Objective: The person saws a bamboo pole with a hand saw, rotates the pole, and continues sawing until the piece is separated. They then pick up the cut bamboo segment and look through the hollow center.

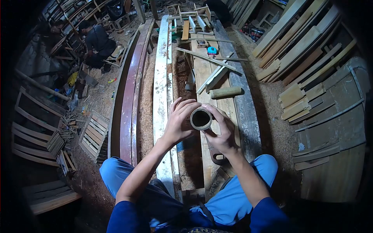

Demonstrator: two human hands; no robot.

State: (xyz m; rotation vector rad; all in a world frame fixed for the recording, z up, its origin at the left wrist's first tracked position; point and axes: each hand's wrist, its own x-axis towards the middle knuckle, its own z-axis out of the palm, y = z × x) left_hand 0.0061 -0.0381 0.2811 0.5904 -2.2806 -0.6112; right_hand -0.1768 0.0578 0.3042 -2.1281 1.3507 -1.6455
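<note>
A bamboo tube [201,127] is held in front of me, its round, dark open end facing the camera. My left hand [181,119] wraps its left side, and my right hand [221,132] grips it from the right. The tube's far end is hidden behind its rim and my fingers. Just below my right hand, a dark tool handle with a loop [217,157] lies on the planks; the rest of the tool is mostly covered. Beyond my hands, another bamboo length [226,92] rests across the bench, near crossed wooden strips [217,73].
A teal tape measure [212,50] and a wooden frame [194,21] lie farther along the bench [245,112]. A long gap runs between its planks. Boards [299,35] lean at right. A slatted panel [94,134] lies at left, and another person [99,44] crouches farther back.
</note>
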